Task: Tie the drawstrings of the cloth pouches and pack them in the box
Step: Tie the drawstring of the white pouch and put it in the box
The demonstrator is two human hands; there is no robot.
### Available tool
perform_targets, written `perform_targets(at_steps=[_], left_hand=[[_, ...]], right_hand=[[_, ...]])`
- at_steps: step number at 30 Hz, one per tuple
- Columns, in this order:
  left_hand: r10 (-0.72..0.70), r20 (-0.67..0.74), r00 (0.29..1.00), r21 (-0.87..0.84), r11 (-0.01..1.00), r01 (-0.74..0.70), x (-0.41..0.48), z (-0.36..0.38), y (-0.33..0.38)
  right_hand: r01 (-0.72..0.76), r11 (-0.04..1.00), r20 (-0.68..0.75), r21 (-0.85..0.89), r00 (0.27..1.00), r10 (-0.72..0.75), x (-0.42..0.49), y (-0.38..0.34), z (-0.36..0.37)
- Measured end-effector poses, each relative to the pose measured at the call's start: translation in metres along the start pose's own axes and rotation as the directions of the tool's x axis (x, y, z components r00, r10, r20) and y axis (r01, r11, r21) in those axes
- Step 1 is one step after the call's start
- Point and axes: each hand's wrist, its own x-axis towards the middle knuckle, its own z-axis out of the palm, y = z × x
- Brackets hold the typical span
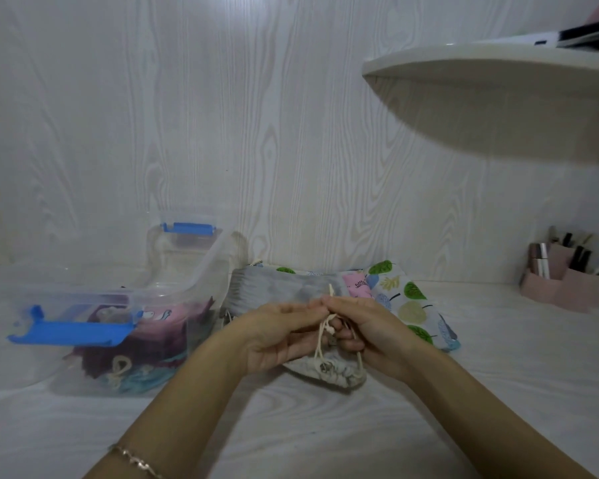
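Two hands at mid-desk [325, 430]: our left hand [277, 337] and right hand [370, 333] pinch the drawstring [320, 340] of a soft, light pouch [332, 373]; we'd hold it by the cord.

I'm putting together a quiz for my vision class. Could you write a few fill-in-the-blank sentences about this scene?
1. Both the left hand and the right hand pinch the grey pouch's cream ____.
2. The clear box has ____ latches.
3. A bracelet circles the ____ wrist.
Missing words: drawstring; blue; left.
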Motion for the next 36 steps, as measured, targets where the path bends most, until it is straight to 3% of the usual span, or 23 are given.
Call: perform_targets(at_steps=[10,14,17,21,25,29,36], left_hand=[[-0.105,0.135,0.985,0.135,0.987,0.087,0.0,-0.002,0.004],[-0.094,0.186,0.978,0.11,0.991,0.074,0.002,-0.003,0.003],[-0.163,0.227,0.96,0.026,0.987,0.161,-0.003,-0.004,0.005],[-0.261,0.228,0.938,-0.086,0.954,0.286,0.0,-0.008,0.005],[-0.263,0.206,0.943,-0.007,0.963,0.27,0.003,-0.008,0.001],[-0.297,0.276,0.914,-0.012,0.95,0.312,0.003,-0.008,0.0],[-0.287,0.212,0.934,0.046,0.958,0.284,-0.003,-0.005,0.001]], right_hand=[[0.091,0.995,0.039,-0.03,0.995,-0.09,-0.001,0.0,-0.001],[0.149,0.987,0.075,-0.063,0.987,-0.144,-0.002,-0.002,-0.001],[0.161,0.983,0.065,-0.094,0.986,-0.155,-0.002,-0.002,-0.001],[0.127,0.98,0.083,-0.153,0.99,-0.115,-0.007,-0.004,-0.002],[0.134,0.971,0.137,-0.198,0.985,-0.108,-0.011,-0.006,-0.002],[0.174,0.961,0.153,-0.213,0.978,-0.143,-0.013,-0.008,-0.002],[0.178,0.956,0.135,-0.232,0.98,-0.15,-0.013,-0.011,-0.001]])
